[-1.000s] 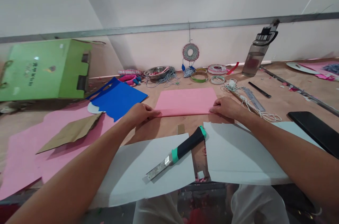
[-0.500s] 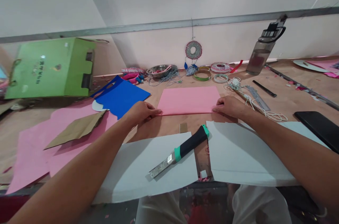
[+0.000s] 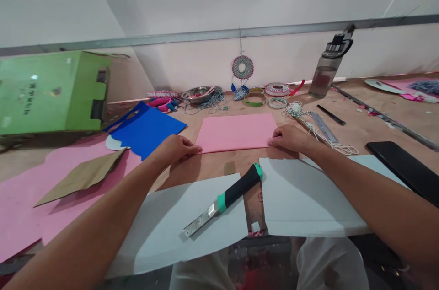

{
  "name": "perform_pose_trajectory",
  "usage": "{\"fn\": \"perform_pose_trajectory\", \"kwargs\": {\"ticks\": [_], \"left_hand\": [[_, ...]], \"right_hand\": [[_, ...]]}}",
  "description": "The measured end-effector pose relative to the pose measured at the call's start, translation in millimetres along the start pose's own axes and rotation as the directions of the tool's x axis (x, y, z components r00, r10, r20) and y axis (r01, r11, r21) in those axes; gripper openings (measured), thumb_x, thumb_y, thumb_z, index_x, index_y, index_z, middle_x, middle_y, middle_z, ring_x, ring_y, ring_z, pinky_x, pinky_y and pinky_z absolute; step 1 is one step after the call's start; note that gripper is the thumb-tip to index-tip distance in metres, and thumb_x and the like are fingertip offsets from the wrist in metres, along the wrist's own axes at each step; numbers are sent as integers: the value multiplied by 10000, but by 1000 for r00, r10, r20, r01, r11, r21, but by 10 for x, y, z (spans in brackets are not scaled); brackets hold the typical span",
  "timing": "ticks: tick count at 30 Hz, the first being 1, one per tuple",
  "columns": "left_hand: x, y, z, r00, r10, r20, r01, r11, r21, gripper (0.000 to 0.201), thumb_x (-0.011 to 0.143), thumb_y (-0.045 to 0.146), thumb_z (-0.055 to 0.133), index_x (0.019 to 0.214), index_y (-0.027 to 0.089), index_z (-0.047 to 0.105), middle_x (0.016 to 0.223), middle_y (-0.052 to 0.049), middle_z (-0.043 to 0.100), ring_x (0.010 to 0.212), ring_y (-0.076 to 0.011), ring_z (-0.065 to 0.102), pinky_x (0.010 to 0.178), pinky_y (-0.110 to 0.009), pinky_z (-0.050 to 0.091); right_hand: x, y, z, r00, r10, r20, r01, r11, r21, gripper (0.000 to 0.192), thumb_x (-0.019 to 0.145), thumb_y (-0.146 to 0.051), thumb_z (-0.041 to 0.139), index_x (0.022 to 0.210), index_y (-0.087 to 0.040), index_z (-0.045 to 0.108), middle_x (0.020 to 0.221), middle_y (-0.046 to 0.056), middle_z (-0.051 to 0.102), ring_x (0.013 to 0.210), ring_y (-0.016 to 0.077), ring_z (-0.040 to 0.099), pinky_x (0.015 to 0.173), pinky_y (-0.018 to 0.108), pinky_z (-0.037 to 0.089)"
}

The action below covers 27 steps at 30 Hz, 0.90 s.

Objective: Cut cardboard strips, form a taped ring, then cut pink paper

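The brown worktop is spread with sheets of paper. Left of the left grip, a large pink sheet is laid flat, with a brown card scrap and a blue cut sheet on it. Farther left, a green box is seen. Between both grips, a folded pink paper is laid on the worktop, its near edge pressed down at either corner. The left hand is closed flat on the left corner, fingertips touching the paper; the right hand is pressed likewise on the right corner. Nearer than the grips, two white sheets are laid, and a utility knife is rested across the left one. Beyond the right grip, a water bottle is stood upright.
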State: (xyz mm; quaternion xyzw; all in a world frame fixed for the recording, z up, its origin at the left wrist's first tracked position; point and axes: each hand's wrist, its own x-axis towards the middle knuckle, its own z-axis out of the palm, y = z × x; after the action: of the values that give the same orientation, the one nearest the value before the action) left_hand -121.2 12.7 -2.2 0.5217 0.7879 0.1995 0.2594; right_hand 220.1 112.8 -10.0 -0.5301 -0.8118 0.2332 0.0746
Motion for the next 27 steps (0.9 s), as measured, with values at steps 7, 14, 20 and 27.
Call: {"fn": "perform_pose_trajectory", "kwargs": {"ticks": [7, 14, 20, 27], "left_hand": [[9, 33, -19, 999, -29, 33, 27, 996, 82, 369, 552, 553, 743, 590, 195, 664, 507, -16, 553, 516, -155, 448, 515, -275, 274], [26, 25, -20, 999, -29, 29, 26, 994, 103, 379, 554, 561, 737, 598, 195, 651, 558, -27, 591, 563, -169, 492, 523, -266, 298], [88, -30, 6, 999, 35, 10, -36, 977, 212, 361, 612, 558, 705, 597, 204, 637, 559, -23, 598, 566, -179, 517, 511, -276, 287], [138, -110, 53, 970, 237, -60, -195, 898, 394, 375, 723, 479, 669, 959, 189, 696, 1064, -94, 660, 753, -214, 638, 619, -290, 460]], "right_hand": [[8, 56, -43, 1000, -17, 12, 18, 998, -56, 212, 716, -379, 693, 779, -177, 716, 708, 20, 688, 639, 145, 582, 539, 245, 352], [1, 42, -64, 1000, -12, 26, 14, 995, -99, 235, 734, -375, 675, 854, -181, 731, 788, 35, 716, 699, 159, 609, 556, 240, 371], [43, 80, -41, 999, -18, 48, 22, 995, -93, 196, 730, -360, 658, 801, -184, 709, 748, 37, 707, 681, 168, 611, 555, 246, 370], [67, 102, -26, 1000, -11, 11, 12, 994, -107, 262, 701, -327, 669, 920, -185, 645, 868, 53, 705, 755, 181, 616, 565, 244, 377]]}}
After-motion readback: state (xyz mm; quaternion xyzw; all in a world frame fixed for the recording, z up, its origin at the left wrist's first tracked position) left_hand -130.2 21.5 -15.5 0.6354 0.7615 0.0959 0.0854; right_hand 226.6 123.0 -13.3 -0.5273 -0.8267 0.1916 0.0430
